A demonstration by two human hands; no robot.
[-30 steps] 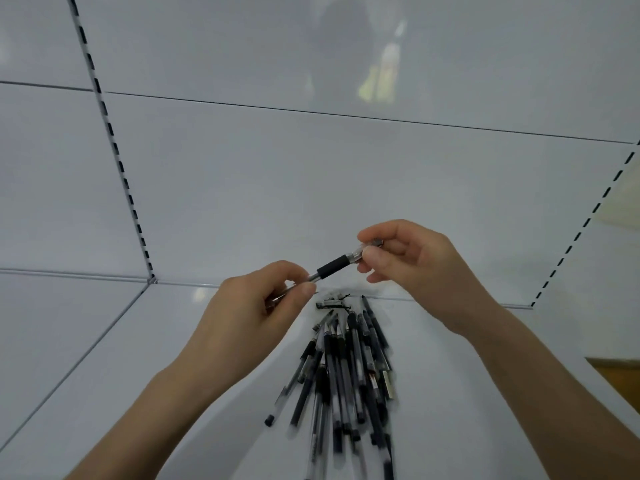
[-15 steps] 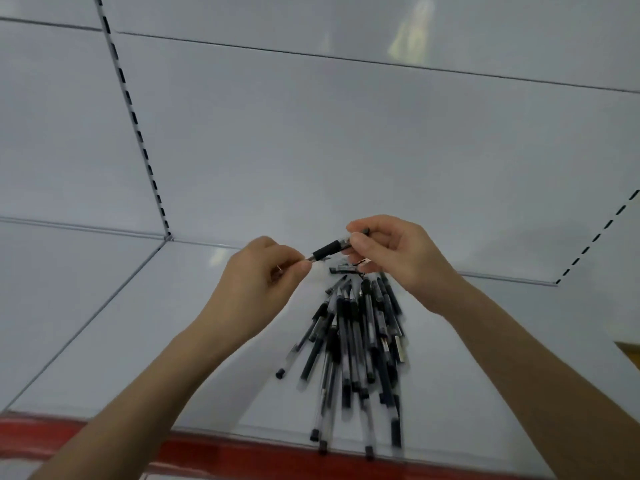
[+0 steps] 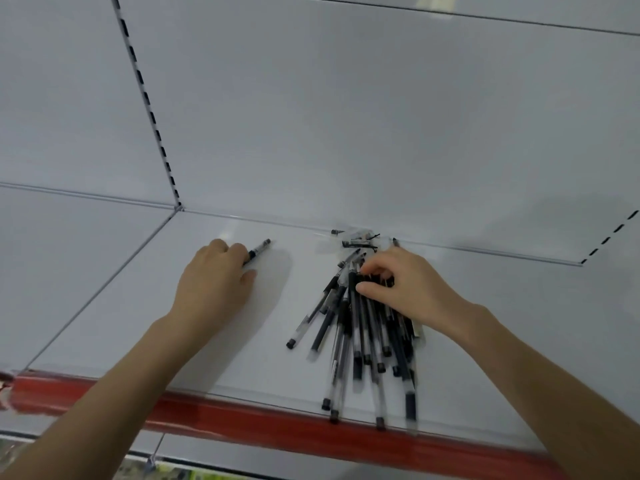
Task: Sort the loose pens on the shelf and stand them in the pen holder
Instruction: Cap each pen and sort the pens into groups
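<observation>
Left hand [image 3: 214, 282] is down on the shelf [image 3: 207, 341] with its fingers curled over the back end of 1 pen [image 3: 259, 249]. The tip end sticks out past the knuckles, pointing toward the back wall. That pen sits well apart from the rest, so my guess is it's a separate sorted spot, kept away so it doesn't get mixed back in.

Right hand [image 3: 408, 289] is dug into the top of the pile [image 3: 360, 327], with thumb and fingertips [image 3: 372, 270] pinched in on the pens there. Can't tell which pen it has, or whether anything has lifted. The pile fans out toward the red edge [image 3: 242, 420], and a few caps come right up to the lip. Those look like the ones that could roll off if the pile gets nudged.

There's some small clutter [image 3: 356, 239] against the back wall just behind the pile, maybe caps and clear wrap, too blurry to call.

On containers: no pen holder in view at all. Every pen visible is lying flat on the shelf, 0 standing, so I'd say the sorting has barely started.
</observation>
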